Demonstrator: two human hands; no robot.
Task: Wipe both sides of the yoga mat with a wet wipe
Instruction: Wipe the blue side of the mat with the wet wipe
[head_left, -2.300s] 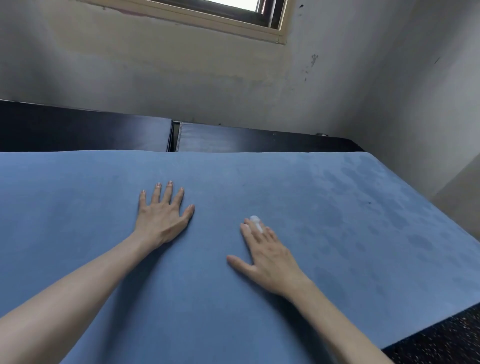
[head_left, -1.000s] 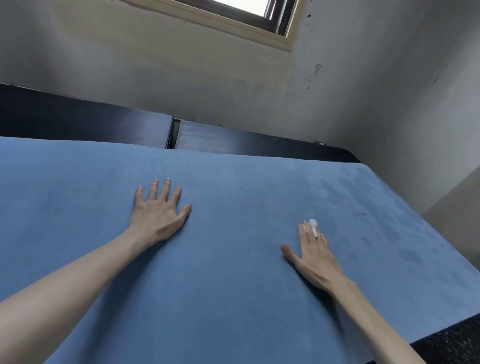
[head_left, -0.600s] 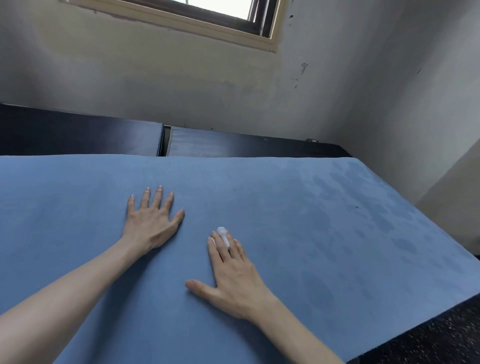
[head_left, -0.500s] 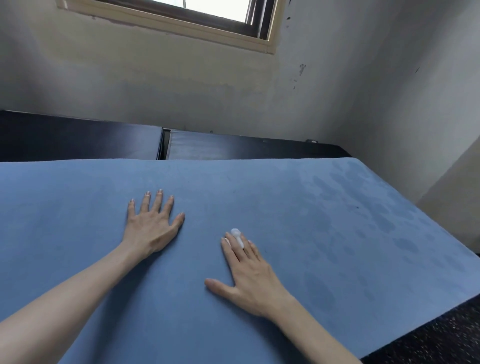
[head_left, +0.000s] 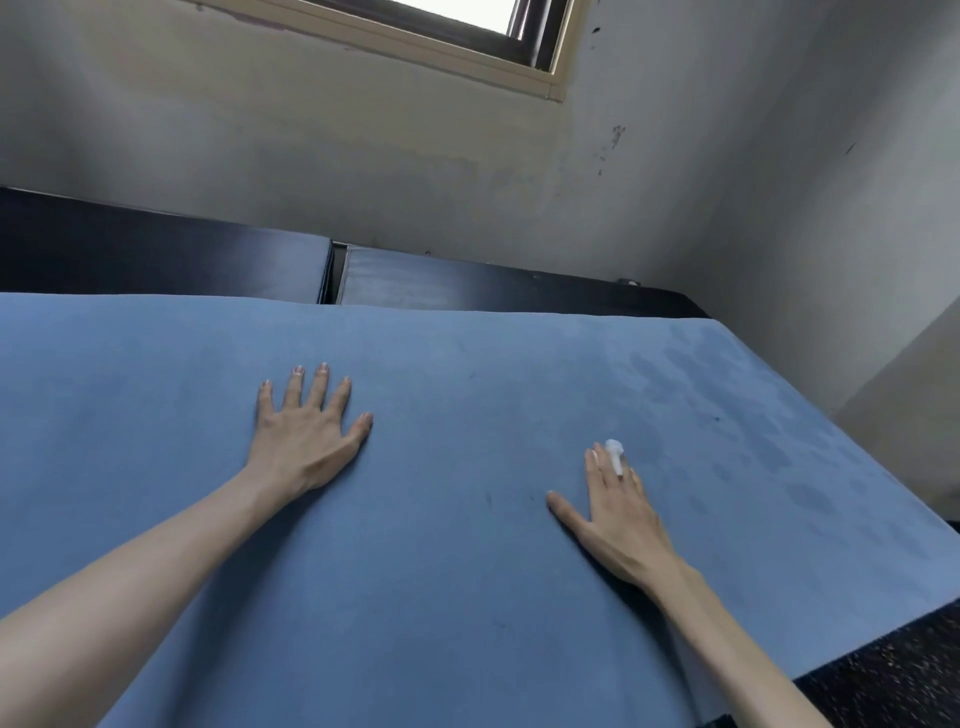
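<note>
Two hands are pressing flat on the yoga mat (head_left: 467, 597): the left hand (head_left: 306, 431) is lying with fingers spread as a brace, and the right hand (head_left: 618, 514) is holding straight fingers over the wet wipe (head_left: 615, 456), a white wad showing at the fingertips. Beyond the right hand, dark damp patches are marking the mat, suggesting this side is partly wiped; the area toward the left hand looks dry and the underside is presumably remaining. No brands, labels or writing are showing.

Dark speckled floor (head_left: 893, 670); blue yoga mat (head_left: 467, 597) flat
</note>
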